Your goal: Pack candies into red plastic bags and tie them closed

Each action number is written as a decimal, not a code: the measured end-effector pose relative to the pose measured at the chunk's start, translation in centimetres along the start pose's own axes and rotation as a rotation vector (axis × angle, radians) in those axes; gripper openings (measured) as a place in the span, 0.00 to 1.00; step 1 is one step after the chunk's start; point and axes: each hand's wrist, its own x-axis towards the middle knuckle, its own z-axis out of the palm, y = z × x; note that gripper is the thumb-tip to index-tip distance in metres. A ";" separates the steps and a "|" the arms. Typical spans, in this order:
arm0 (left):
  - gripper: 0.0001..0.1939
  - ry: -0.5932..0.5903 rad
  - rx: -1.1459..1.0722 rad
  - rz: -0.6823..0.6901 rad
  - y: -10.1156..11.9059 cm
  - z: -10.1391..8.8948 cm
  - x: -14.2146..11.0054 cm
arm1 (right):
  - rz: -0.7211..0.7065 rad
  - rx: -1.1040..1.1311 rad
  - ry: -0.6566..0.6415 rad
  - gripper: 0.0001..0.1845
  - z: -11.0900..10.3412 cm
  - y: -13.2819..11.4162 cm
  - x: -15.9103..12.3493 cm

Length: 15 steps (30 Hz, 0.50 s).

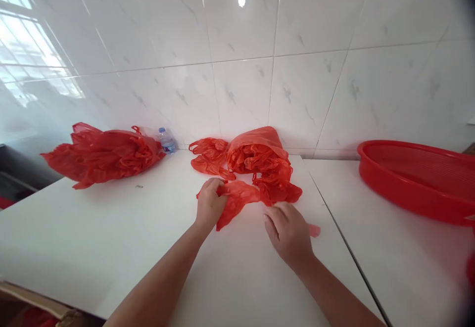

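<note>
Bag [239, 196], red and thin, lies crumpled on the white table [111, 243] between the two hands, just in front of a heap of red bags [260, 156]. The left hand [211, 203] is closed, pinching the bag's left part between thumb and fingers. The right hand [289, 230] has its fingers curled inward near the bag's right end; whether it grips anything is hidden. A pale red scrap [314, 230] shows just beside its outer edge. Well to the left, a red bundle [107, 156] lies beside an upright bottle [166, 141]. A round red sieve [411, 183] sits at the right, beyond the table's seam.
</note>
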 end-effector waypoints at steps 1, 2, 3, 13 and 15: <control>0.06 0.090 -0.076 -0.024 0.5 0.1 0.2 | -0.048 0.008 0.012 0.10 -0.3 -0.8 -0.3; 0.05 0.161 -0.146 -0.047 1.0 0.2 0.4 | -0.085 0.029 0.012 0.09 -0.5 -1.5 -0.6; 0.05 0.207 -0.200 -0.064 1.5 0.2 0.5 | -0.107 0.064 -0.005 0.10 -0.4 -2.0 -0.9; 0.06 -0.072 -0.524 -0.157 2.6 1.6 -2.4 | 0.311 0.316 -0.331 0.28 3.8 0.5 -1.5; 0.06 -0.032 -0.595 -0.242 2.1 1.5 -2.2 | 0.240 0.242 -0.287 0.28 4.4 1.9 -0.8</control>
